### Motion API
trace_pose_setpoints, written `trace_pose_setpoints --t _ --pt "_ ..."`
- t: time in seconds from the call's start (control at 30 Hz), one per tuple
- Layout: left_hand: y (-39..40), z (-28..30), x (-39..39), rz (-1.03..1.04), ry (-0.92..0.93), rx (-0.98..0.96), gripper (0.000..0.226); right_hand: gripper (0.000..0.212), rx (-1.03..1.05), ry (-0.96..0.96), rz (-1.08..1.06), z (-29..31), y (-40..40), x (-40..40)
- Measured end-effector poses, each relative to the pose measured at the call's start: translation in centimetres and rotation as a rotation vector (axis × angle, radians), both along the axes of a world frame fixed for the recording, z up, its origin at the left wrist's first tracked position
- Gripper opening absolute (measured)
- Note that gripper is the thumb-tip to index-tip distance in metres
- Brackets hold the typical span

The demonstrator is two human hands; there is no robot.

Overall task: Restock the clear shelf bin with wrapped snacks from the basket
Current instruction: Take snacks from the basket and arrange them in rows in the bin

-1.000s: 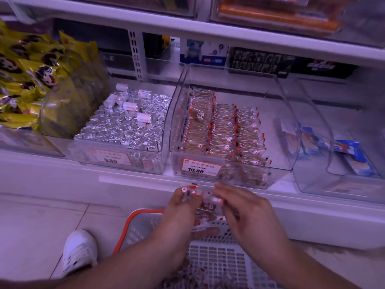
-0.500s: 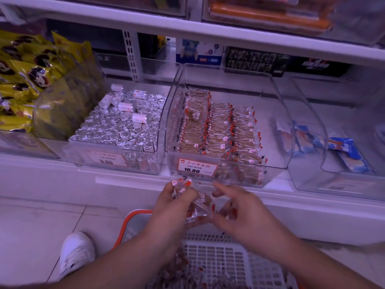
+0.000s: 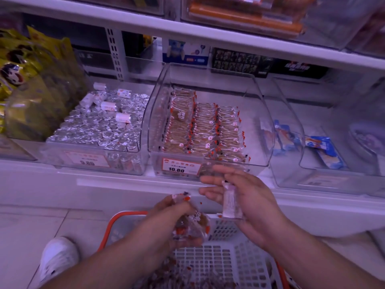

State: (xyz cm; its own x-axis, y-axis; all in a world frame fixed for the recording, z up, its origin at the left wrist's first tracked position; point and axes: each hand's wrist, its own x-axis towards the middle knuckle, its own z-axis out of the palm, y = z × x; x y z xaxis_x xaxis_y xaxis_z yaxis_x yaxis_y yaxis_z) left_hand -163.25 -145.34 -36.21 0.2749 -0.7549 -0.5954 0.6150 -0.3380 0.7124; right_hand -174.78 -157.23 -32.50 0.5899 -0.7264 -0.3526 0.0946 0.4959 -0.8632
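The left hand (image 3: 173, 213) was low, over the front edge of the basket (image 3: 225, 265). Its fingers were curled round a bunch of wrapped snacks (image 3: 190, 225) in clear wrap with red ends. The bunch stuck out from under the hand, above the basket.

The right hand (image 3: 245, 203) was a bit higher and to the right, apart from the left one. One wrapped snack (image 3: 230, 202) lay across its palm, end up. The thumb sat beside it and the long fingers reached out to the left, only a little bent. The picture was blurry there, so I could not tell how tightly that hand held it.

The basket was white with an orange rim and stood on the floor. More loose snacks lay in its bottom.

Just past the hands, on the shelf, stood the clear bin (image 3: 208, 161). It had three neat rows of the same snacks (image 3: 206, 132) in it, and the right side was bare. A price tag (image 3: 180, 166) on its front said 10.80.

To the left was a bin of silver foil treats (image 3: 102, 130), and further left were yellow bags (image 3: 23, 67). To the right another clear bin held blue packs (image 3: 325, 149). A white shoe (image 3: 58, 255) rested on the floor, left of the basket.
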Motion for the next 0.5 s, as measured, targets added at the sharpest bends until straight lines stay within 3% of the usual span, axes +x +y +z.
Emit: trace_pose_setpoints --t 0.1,0.2,0.27,0.33,0.5 --pt "0.1 -0.1 -1.1 -0.050 -0.037 -0.039 0.026 0.026 -0.209 0.231 -0.052 -0.7 1.1 0.3" --pt "0.0 -0.1 -1.7 -0.029 -0.032 -0.057 0.028 0.032 0.070 0.223 0.171 -0.9 1.9 0.7" --pt "-0.1 0.0 -1.3 0.001 -0.008 -0.047 0.023 0.049 0.104 0.149 0.226 -1.0 2.1 0.8" --pt "-0.1 0.2 -0.7 0.038 0.022 -0.047 0.018 0.065 -0.014 0.174 0.256 -1.2 1.8 0.6" --pt "0.1 0.5 0.0 0.046 0.090 -0.089 0.008 0.075 -0.351 0.324 0.350 -2.0 2.4 0.2"
